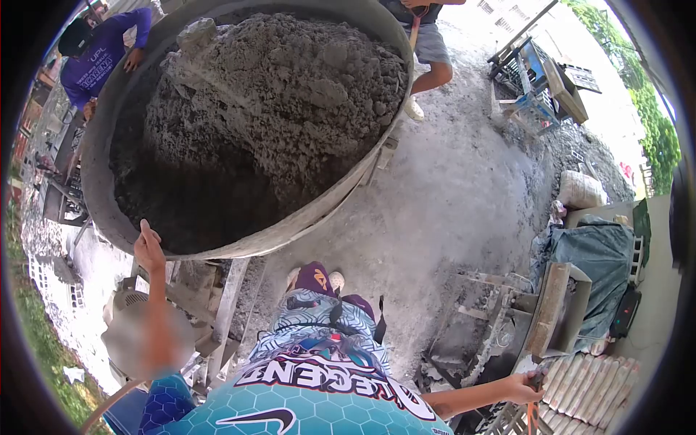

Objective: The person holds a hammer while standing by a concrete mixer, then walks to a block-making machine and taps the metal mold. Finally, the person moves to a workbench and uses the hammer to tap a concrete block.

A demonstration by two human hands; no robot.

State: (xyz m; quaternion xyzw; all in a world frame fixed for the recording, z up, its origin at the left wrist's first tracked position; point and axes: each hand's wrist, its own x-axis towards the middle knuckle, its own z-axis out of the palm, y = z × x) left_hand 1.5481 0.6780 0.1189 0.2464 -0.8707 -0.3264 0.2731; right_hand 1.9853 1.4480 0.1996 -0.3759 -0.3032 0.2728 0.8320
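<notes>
A large round metal pan (319,230) holds a heap of damp grey cement-like mix (290,94), with a darker hollow on the near left side. My left hand (150,248) is at the pan's near left rim, fingers hooked over the edge. Out to the lower right, my right hand (523,388) is closed around a small dark handle-like piece (536,378). An orange strap or cord (533,417) hangs just below it. What this dark piece connects to is hard to make out.
A person in a purple shirt (98,61) has a hand at the pan's far left rim. Another person's leg (433,76) shows behind the pan. Right are a blue-framed machine (540,83), a metal box (562,308), a dark tarp (598,268) and stacked bags (591,388).
</notes>
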